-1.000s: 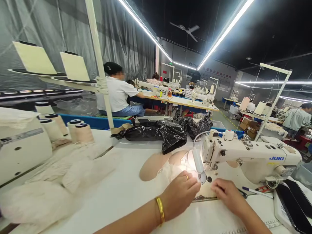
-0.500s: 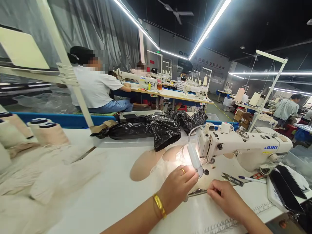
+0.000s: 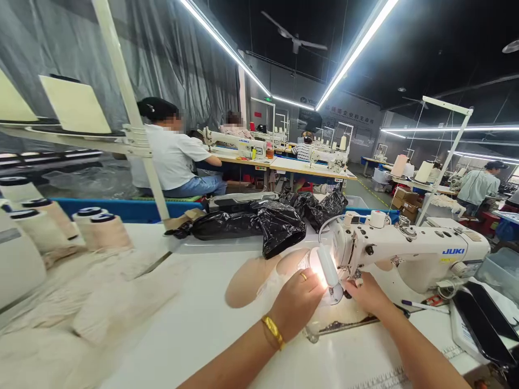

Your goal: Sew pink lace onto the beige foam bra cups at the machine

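A beige cloth piece with a pale lacy edge [image 3: 245, 283] lies on the white tabletop [image 3: 194, 335], left of the near sewing machine [image 3: 409, 246] and running toward its needle area; the person's left hand [image 3: 298, 300], with a gold ring [image 3: 303, 276] and a gold bangle [image 3: 273, 332], rests at the cloth's near right part, fingers bunched together, though whether they pinch the cloth cannot be told; the right hand [image 3: 365, 292] reaches in under the machine's head, its fingertips partly covered, so its grip cannot be told either.

A lit lamp [image 3: 327, 266] hangs in front of the needle area and blocks much of it, its glare washing out the cloth beside it; on the far side, crumpled black plastic bags [image 3: 281, 224] crowd the table just beyond the cloth; to the left lie a heap of pale fabric [image 3: 101, 308] and several thread cones [image 3: 108, 233], with a stand pole [image 3: 130, 108] rising near them; to the right are a pen [image 3: 424, 306] and dark phone-like devices [image 3: 482, 324]; far left, a co-worker in a white top [image 3: 166, 154] sits at another table.

The near machine reads "JUKI" in blue, with smaller yellow marks below, too small to read; a far machine [image 3: 235, 143] also bears "JUKI"; the far wall [image 3: 352, 129] shows Latin letters beginning "YIN" and a row of Chinese characters; ruler markings [image 3: 381, 378] run along the near right edge.
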Available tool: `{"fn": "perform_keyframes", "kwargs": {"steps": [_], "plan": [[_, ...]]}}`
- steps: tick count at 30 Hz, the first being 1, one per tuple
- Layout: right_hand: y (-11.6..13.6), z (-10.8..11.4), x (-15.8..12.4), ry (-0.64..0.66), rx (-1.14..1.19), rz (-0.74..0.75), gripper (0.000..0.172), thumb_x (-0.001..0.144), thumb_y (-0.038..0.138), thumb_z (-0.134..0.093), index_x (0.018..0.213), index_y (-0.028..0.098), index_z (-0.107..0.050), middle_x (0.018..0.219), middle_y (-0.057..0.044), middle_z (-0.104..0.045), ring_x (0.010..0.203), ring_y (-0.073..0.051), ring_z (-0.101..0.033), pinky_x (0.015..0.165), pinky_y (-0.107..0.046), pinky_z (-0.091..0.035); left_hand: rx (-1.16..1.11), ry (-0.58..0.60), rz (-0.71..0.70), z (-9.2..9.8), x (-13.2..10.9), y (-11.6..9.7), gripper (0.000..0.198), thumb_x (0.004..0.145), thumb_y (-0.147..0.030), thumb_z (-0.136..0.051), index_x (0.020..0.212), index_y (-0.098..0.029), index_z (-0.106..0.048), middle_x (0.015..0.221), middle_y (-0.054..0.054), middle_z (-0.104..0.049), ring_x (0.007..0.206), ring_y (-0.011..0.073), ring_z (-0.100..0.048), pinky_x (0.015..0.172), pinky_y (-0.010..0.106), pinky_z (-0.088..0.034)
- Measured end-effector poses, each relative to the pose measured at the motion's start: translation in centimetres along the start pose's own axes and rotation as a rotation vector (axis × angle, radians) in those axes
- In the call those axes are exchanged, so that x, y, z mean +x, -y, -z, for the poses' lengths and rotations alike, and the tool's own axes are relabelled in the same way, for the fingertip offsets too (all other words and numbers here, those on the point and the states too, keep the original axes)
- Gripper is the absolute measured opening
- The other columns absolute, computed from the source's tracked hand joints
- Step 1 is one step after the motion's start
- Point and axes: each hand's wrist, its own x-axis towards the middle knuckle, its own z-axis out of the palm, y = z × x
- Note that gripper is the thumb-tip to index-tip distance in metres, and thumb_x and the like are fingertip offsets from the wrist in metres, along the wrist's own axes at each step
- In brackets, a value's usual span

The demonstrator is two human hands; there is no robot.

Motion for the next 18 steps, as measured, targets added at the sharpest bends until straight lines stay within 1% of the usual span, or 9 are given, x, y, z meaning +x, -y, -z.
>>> {"fn": "perform_keyframes", "kwargs": {"steps": [2, 5, 6, 8, 11, 13, 15, 16, 18], "plan": [[0.4, 0.5, -3.3, 0.065, 0.023, -0.020, 0.026, 0.089, 0.019, -0.056, 0.063, 0.022, -0.056, 0.058, 0.002, -0.058, 0.058, -0.017, -0.054, 0.057, -0.026, -0.037, -0.050, -0.015, -0.004, 0.5, -0.2, -0.6, 0.032, 0.091, 0.005, -0.042, 0.085, -0.021, -0.061, 0.069, 0.000, -0.059, 0.066, 0.0186, -0.052, 0.067, 0.032, -0.046], [1.2, 1.6, -8.5, 0.155, 0.089, -0.033, 0.019, 0.091, 0.021, -0.059, 0.072, 0.022, -0.060, 0.065, 0.005, -0.059, 0.063, -0.014, -0.054, 0.057, -0.022, -0.037, -0.307, 0.069, -0.049, 1.0, -0.2, -2.4, 0.032, 0.094, -0.001, -0.045, 0.115, -0.019, -0.061, 0.098, 0.004, -0.072, 0.081, 0.0191, -0.061, 0.077, 0.033, -0.050], [1.5, 1.9, -9.8, 0.174, 0.122, -0.031, 0.018, 0.093, 0.022, -0.059, 0.075, 0.022, -0.060, 0.066, 0.005, -0.058, 0.064, -0.013, -0.054, 0.058, -0.021, -0.038, -0.431, 0.121, -0.061, 0.9, -0.1, -3.0, 0.030, 0.095, -0.003, -0.046, 0.116, -0.020, -0.060, 0.103, 0.005, -0.072, 0.084, 0.0189, -0.062, 0.079, 0.033, -0.051], [1.7, 2.4, -11.4, 0.169, 0.130, -0.013, 0.019, 0.096, 0.022, -0.059, 0.077, 0.022, -0.060, 0.067, 0.006, -0.057, 0.065, -0.012, -0.054, 0.059, -0.020, -0.039, -0.636, 0.222, -0.044, 0.7, -0.2, -3.9, 0.021, 0.098, -0.009, -0.045, 0.105, -0.021, -0.061, 0.097, 0.003, -0.071, 0.083, 0.0176, -0.063, 0.076, 0.030, -0.051], [0.2, 3.2, -11.5, 0.059, -0.028, 0.048, 0.022, 0.101, 0.023, -0.055, 0.081, 0.022, -0.062, 0.071, 0.004, -0.063, 0.068, -0.014, -0.060, 0.064, -0.022, -0.046, -0.697, 0.278, 0.059, 0.0, -0.6, -3.9, 0.028, 0.101, -0.012, -0.040, 0.083, -0.021, -0.058, 0.081, 0.001, -0.064, 0.074, 0.0158, -0.060, 0.067, 0.026, -0.047], [-1.7, 3.8, -10.7, -0.057, -0.154, 0.071, 0.015, 0.102, 0.023, -0.055, 0.092, 0.023, -0.067, 0.091, -0.003, -0.071, 0.088, -0.020, -0.065, 0.081, -0.031, -0.050, -0.618, 0.329, 0.130, -0.4, -0.9, -3.5, 0.029, 0.100, -0.011, -0.040, 0.078, -0.021, -0.057, 0.079, 0.000, -0.063, 0.071, 0.0159, -0.058, 0.065, 0.025, -0.045], [-4.0, 4.2, -9.5, -0.165, -0.244, 0.044, 0.012, 0.098, 0.022, -0.057, 0.102, 0.022, -0.068, 0.111, -0.012, -0.071, 0.108, -0.030, -0.061, 0.094, -0.043, -0.046, -0.517, 0.397, 0.205, -0.6, -1.1, -3.1, 0.026, 0.095, -0.008, -0.045, 0.075, -0.020, -0.055, 0.075, 0.000, -0.061, 0.068, 0.0163, -0.056, 0.063, 0.026, -0.043], [-5.0, 4.3, -9.0, -0.195, -0.273, 0.027, 0.012, 0.098, 0.022, -0.057, 0.100, 0.021, -0.068, 0.111, -0.014, -0.070, 0.109, -0.032, -0.060, 0.094, -0.046, -0.044, -0.476, 0.426, 0.244, -0.6, -1.1, -3.0, 0.024, 0.092, -0.007, -0.047, 0.073, -0.020, -0.054, 0.074, -0.001, -0.060, 0.066, 0.0166, -0.055, 0.062, 0.026, -0.042], [-6.4, 4.4, -8.3, -0.222, -0.304, -0.002, 0.017, 0.099, 0.023, -0.051, 0.089, 0.020, -0.065, 0.103, -0.017, -0.070, 0.101, -0.033, -0.061, 0.088, -0.047, -0.044, -0.429, 0.462, 0.304, -0.8, -1.0, -3.0, 0.022, 0.087, -0.005, -0.049, 0.072, -0.021, -0.052, 0.072, -0.001, -0.059, 0.065, 0.0172, -0.054, 0.061, 0.027, -0.041]]}}
